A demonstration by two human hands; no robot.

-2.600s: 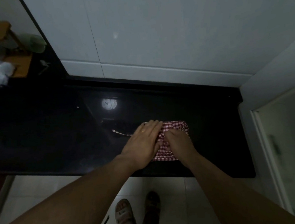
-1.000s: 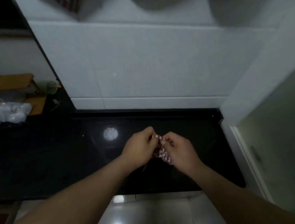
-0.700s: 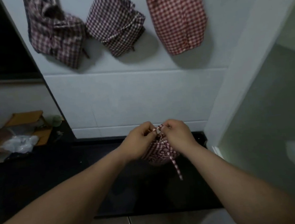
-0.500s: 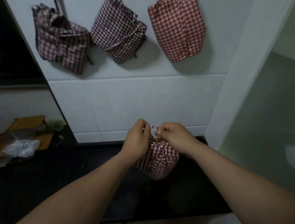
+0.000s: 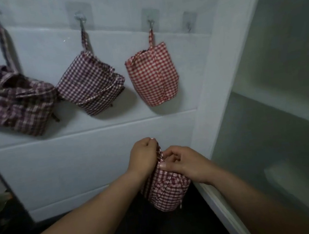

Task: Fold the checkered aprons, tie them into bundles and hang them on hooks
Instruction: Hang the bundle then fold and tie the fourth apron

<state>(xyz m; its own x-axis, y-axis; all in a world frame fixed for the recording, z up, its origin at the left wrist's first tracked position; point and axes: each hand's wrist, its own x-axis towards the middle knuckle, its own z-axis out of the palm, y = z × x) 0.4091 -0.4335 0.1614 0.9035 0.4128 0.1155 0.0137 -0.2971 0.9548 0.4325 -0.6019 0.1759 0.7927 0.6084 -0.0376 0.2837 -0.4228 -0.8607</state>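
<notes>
Three hung bundles (image 5: 153, 76) on hooks (image 5: 80, 16), upper frame. Fourth bundle (image 5: 167, 190) is lower centre, held up. Left hand (image 5: 143, 155) fingers pinch its strap (image 5: 159, 152); right hand (image 5: 182, 162) fingers grip its top. Free hook (image 5: 189, 23) upper right; hanging likely all that's left.

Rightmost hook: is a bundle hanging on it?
No, the rightmost hook is bare; the red bundle hangs on the next one.

Wall (image 5: 96, 152) hooks (image 5: 80, 17) with three bundles (image 5: 92, 83)
</notes>
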